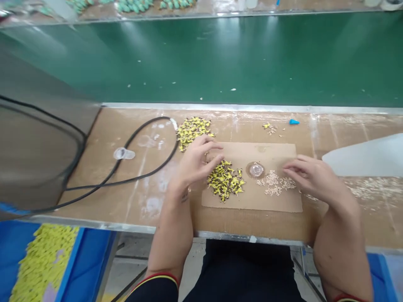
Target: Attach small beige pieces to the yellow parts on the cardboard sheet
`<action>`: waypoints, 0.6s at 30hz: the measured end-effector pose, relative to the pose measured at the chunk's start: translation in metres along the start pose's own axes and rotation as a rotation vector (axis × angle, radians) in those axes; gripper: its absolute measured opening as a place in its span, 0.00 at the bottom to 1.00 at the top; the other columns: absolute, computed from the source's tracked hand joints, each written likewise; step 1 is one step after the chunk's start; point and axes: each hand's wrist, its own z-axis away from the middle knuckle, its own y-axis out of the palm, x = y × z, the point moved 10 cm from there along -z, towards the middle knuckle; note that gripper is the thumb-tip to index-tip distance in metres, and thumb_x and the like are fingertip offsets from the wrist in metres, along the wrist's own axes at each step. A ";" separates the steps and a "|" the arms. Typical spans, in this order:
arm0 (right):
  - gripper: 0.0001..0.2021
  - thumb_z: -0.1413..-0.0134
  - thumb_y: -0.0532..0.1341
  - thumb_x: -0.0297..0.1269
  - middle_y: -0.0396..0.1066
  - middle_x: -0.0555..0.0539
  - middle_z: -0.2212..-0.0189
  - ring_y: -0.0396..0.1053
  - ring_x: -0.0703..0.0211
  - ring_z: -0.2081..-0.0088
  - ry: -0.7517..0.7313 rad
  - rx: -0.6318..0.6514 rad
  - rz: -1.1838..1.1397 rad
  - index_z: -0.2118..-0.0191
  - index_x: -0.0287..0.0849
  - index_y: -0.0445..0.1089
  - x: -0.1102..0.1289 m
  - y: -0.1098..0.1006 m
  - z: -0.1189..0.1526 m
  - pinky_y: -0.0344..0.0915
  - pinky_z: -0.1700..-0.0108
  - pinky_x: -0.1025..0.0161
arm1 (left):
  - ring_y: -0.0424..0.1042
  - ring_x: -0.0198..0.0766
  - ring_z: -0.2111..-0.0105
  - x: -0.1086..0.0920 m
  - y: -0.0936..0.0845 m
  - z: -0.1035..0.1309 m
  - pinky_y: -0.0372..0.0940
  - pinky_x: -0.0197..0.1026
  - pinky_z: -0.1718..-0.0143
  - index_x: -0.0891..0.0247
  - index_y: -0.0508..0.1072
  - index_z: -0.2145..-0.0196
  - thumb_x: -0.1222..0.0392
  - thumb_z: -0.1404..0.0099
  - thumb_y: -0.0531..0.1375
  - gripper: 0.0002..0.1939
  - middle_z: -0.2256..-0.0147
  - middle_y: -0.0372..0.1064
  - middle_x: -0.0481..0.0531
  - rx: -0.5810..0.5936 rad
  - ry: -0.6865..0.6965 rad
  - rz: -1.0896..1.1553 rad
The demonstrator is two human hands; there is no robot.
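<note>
workbench (116,126): work judged part-done. yellow-and-black figurines (225,182) heaped on cardboard sheet (252,202), further heap (192,126) placed behind; pale bits (272,180) left loose beside clear dish (256,169). left hand (200,159) held spread; right hand (305,172) narrowed to pinch, contents cannot be told.

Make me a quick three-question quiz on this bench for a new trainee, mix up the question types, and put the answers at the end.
1. Multiple choice: which is nearest the person's right hand?
A) yellow-and-dark pieces
B) small pale pieces
C) green strip

2. True or false: the blue cone-shaped piece lies beyond the far edge of the cardboard sheet.

3. Short answer: what lies in a loop on the table, left of the sheet in the picture?

Key: 1. B; 2. True; 3. A black cable.
</note>
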 end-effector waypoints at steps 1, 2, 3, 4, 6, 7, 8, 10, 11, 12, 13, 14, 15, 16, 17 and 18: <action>0.08 0.35 0.62 0.42 0.78 0.48 0.66 0.75 0.57 0.69 0.018 0.038 0.000 0.64 0.48 0.77 -0.002 0.006 -0.001 0.66 0.68 0.60 | 0.73 0.46 0.52 -0.002 0.016 0.000 0.68 0.50 0.47 0.61 0.78 0.55 0.55 0.33 0.63 0.12 0.54 0.73 0.57 0.109 0.000 -0.021; 0.07 0.35 0.63 0.41 0.78 0.48 0.66 0.75 0.57 0.68 0.036 0.066 0.009 0.63 0.47 0.77 -0.002 0.011 -0.002 0.66 0.67 0.60 | 0.71 0.48 0.48 -0.003 0.027 0.000 0.67 0.53 0.44 0.61 0.78 0.52 0.55 0.33 0.63 0.14 0.51 0.72 0.58 0.184 -0.009 -0.040; 0.07 0.35 0.63 0.41 0.78 0.48 0.64 0.76 0.57 0.66 0.056 0.100 0.026 0.62 0.47 0.78 -0.003 0.017 -0.003 0.67 0.66 0.60 | 0.70 0.49 0.46 -0.002 0.036 0.000 0.66 0.55 0.41 0.62 0.77 0.50 0.55 0.32 0.62 0.15 0.49 0.71 0.60 0.240 -0.018 -0.054; 0.07 0.34 0.62 0.39 0.79 0.47 0.63 0.76 0.56 0.64 0.072 0.131 0.047 0.60 0.47 0.78 -0.003 0.022 -0.004 0.68 0.64 0.59 | 0.69 0.50 0.44 -0.002 0.044 0.001 0.64 0.56 0.40 0.62 0.77 0.48 0.56 0.31 0.61 0.16 0.47 0.70 0.60 0.292 -0.023 -0.059; 0.08 0.33 0.61 0.37 0.79 0.46 0.60 0.77 0.54 0.60 0.076 0.164 0.095 0.57 0.47 0.79 -0.002 0.029 -0.006 0.69 0.61 0.58 | 0.68 0.49 0.44 -0.003 0.055 0.003 0.63 0.57 0.39 0.62 0.77 0.47 0.58 0.30 0.59 0.16 0.47 0.70 0.59 0.368 -0.018 -0.064; 0.08 0.33 0.61 0.36 0.79 0.46 0.59 0.77 0.53 0.58 0.068 0.173 0.114 0.56 0.48 0.79 0.000 0.032 -0.007 0.69 0.60 0.57 | 0.68 0.49 0.44 -0.004 0.058 0.003 0.63 0.57 0.39 0.62 0.77 0.47 0.59 0.30 0.58 0.16 0.47 0.70 0.59 0.386 -0.008 -0.069; 0.08 0.33 0.61 0.35 0.79 0.46 0.59 0.77 0.52 0.57 0.056 0.177 0.128 0.56 0.48 0.79 0.000 0.035 -0.007 0.69 0.60 0.57 | 0.68 0.50 0.44 -0.007 0.060 0.004 0.62 0.57 0.39 0.62 0.78 0.48 0.60 0.30 0.58 0.16 0.47 0.71 0.59 0.394 0.007 -0.073; 0.09 0.33 0.61 0.34 0.79 0.47 0.60 0.77 0.51 0.57 0.035 0.191 0.138 0.56 0.49 0.80 0.000 0.041 -0.008 0.69 0.60 0.57 | 0.68 0.50 0.45 -0.013 0.061 0.003 0.61 0.57 0.40 0.62 0.79 0.49 0.62 0.31 0.58 0.15 0.49 0.72 0.59 0.382 0.041 -0.082; 0.09 0.33 0.61 0.33 0.79 0.47 0.60 0.77 0.51 0.57 0.029 0.198 0.138 0.56 0.49 0.80 -0.001 0.044 -0.008 0.69 0.60 0.57 | 0.68 0.50 0.46 -0.017 0.063 0.004 0.61 0.57 0.40 0.61 0.79 0.50 0.62 0.31 0.58 0.15 0.50 0.72 0.58 0.378 0.057 -0.079; 0.09 0.34 0.61 0.33 0.80 0.47 0.60 0.77 0.51 0.58 0.025 0.202 0.136 0.56 0.49 0.80 -0.003 0.045 -0.008 0.69 0.61 0.57 | 0.69 0.49 0.47 -0.020 0.065 0.004 0.61 0.56 0.41 0.61 0.79 0.50 0.61 0.30 0.58 0.14 0.50 0.72 0.58 0.384 0.072 -0.070; 0.09 0.34 0.61 0.33 0.80 0.47 0.60 0.77 0.51 0.58 0.024 0.202 0.135 0.57 0.49 0.80 -0.004 0.046 -0.008 0.69 0.61 0.57 | 0.69 0.49 0.48 -0.024 0.069 0.005 0.61 0.55 0.43 0.60 0.79 0.50 0.61 0.30 0.58 0.14 0.51 0.72 0.57 0.400 0.083 -0.061; 0.09 0.34 0.61 0.32 0.80 0.47 0.61 0.77 0.51 0.58 0.023 0.200 0.137 0.58 0.49 0.80 -0.005 0.047 -0.009 0.68 0.61 0.57 | 0.70 0.48 0.49 -0.026 0.073 0.006 0.61 0.54 0.44 0.59 0.80 0.50 0.61 0.29 0.58 0.14 0.51 0.72 0.56 0.423 0.090 -0.057; 0.09 0.34 0.61 0.32 0.80 0.47 0.61 0.77 0.51 0.58 0.025 0.200 0.139 0.59 0.49 0.80 -0.005 0.047 -0.009 0.68 0.61 0.57 | 0.70 0.48 0.49 -0.027 0.078 0.008 0.61 0.53 0.45 0.58 0.80 0.50 0.61 0.29 0.58 0.14 0.52 0.72 0.56 0.452 0.094 -0.060; 0.08 0.35 0.61 0.32 0.80 0.47 0.61 0.77 0.51 0.58 0.026 0.202 0.142 0.59 0.48 0.79 -0.005 0.047 -0.009 0.67 0.62 0.57 | 0.70 0.47 0.50 -0.028 0.082 0.009 0.61 0.52 0.46 0.57 0.80 0.50 0.61 0.29 0.59 0.14 0.52 0.72 0.56 0.479 0.096 -0.070; 0.08 0.35 0.61 0.31 0.79 0.47 0.61 0.76 0.52 0.58 0.031 0.205 0.142 0.60 0.48 0.79 -0.005 0.047 -0.010 0.67 0.62 0.58 | 0.70 0.48 0.50 -0.028 0.085 0.010 0.61 0.51 0.47 0.57 0.80 0.50 0.61 0.30 0.59 0.14 0.52 0.72 0.55 0.498 0.095 -0.086; 0.08 0.36 0.61 0.31 0.79 0.48 0.62 0.76 0.52 0.59 0.039 0.211 0.140 0.61 0.47 0.78 -0.004 0.047 -0.010 0.66 0.62 0.58 | 0.69 0.48 0.50 -0.027 0.088 0.011 0.60 0.51 0.47 0.56 0.80 0.50 0.60 0.30 0.60 0.13 0.52 0.71 0.56 0.513 0.095 -0.101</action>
